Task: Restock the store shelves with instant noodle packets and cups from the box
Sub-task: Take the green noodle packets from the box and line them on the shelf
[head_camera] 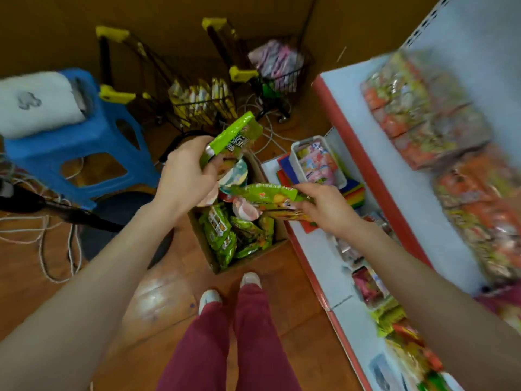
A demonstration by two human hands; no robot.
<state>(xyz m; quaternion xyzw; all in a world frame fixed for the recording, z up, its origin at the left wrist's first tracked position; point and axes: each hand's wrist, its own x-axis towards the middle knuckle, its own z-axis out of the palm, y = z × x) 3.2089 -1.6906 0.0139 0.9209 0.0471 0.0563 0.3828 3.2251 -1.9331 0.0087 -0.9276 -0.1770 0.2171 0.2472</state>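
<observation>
- A glossy lime-green instant noodle packet (234, 136) was held at its lower end by the left hand (186, 176), fingers curled round it. It was tilted up and away.
- A second crinkled green noodle packet (267, 192) lay flat in the right hand (328, 211), thumb on top. How many packets that grip held was hard to tell.
- Below both hands stood the open brown cardboard box (248, 259), holding more green packets (221, 235) and a pale noodle cup (235, 173), partly hidden by the hands.
- Just right of the box ran the red front edge of the white metal shelves (346, 88), with bare white board beyond the right hand.
- The orange packs (417, 108) further right were blurred and cut off.
- Left of the left hand stood a blue plastic stool (84, 153).
</observation>
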